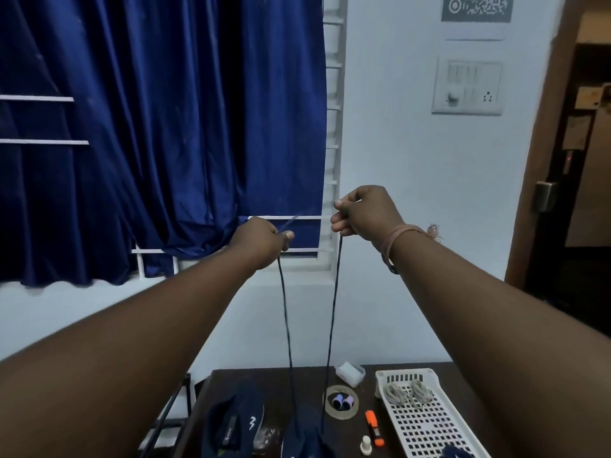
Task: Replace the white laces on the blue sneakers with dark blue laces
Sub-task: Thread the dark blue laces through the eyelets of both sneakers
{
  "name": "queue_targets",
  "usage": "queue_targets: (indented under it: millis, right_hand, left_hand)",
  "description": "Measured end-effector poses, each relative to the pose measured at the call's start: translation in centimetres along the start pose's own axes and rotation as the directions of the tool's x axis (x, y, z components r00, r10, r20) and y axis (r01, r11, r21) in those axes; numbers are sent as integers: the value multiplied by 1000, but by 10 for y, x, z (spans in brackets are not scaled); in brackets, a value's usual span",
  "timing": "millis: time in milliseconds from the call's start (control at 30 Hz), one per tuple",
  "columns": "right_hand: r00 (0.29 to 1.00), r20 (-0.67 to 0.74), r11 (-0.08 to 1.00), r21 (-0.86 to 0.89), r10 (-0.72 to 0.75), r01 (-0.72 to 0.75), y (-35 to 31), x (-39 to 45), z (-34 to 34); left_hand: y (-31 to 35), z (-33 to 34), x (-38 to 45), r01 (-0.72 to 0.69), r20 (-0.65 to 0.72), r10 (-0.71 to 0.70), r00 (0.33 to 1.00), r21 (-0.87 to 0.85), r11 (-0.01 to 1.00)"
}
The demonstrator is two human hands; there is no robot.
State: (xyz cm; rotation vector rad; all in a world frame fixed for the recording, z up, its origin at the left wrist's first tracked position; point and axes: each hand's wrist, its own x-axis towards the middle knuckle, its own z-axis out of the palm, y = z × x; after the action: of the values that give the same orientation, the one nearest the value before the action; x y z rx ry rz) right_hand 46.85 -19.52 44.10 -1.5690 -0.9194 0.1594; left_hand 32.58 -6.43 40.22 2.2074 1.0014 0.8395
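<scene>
Dark table (pixel 284 380), seemingly wooden; blue curtain (pixel 158 127).

Both hands are raised in front of a blue curtain (pixel 165 127) and a pale wall. The left hand (pixel 261 242) pinches one end of a dark blue lace (pixel 286 325); the right hand (pixel 363 214) grips the other strand. Both strands hang taut down to a blue sneaker (pixel 305 439) on the dark surface (pixel 287 378). A second sneaker (pixel 236 418) lies to its left. A white basket (pixel 429 424) at the right holds pale coiled laces (pixel 408 391). An orange tool (pixel 374 428) and a tape roll (pixel 340 402) lie between.
</scene>
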Motion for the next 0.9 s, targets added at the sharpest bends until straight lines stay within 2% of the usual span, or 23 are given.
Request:
queue_targets:
  millis: [100, 200, 267, 400, 500, 700, 900]
  right_hand:
    - [999, 26, 997, 61, 36, -38, 0, -2, 2]
    - [999, 25, 996, 89, 22, -24, 3, -1, 5]
    - [999, 33, 993, 116, 25, -29, 4, 1, 7]
    - [991, 77, 961, 246, 108, -124, 4, 4, 11]
    - [985, 73, 946, 275, 157, -171, 4, 4, 11]
    - [993, 32, 967, 226, 111, -115, 3, 5, 12]
    - [997, -73, 981, 194, -1, 15, -1, 10, 14]
  left_hand:
    - [7, 2, 5, 22, -16, -25, 1000, -158, 987]
    - [13, 6, 9, 34, -5, -40, 999, -424, 905]
    - [20, 8, 7, 41, 22, -35, 999, -526, 849]
    - [31, 10, 6, 37, 51, -7, 999, -605, 795]
    - [35, 14, 7, 32, 36, -11, 999, -642, 766]
    - [37, 20, 9, -43, -68, 14, 998, -451, 892]
    - [46, 14, 16, -98, -166, 54, 985, -266, 959]
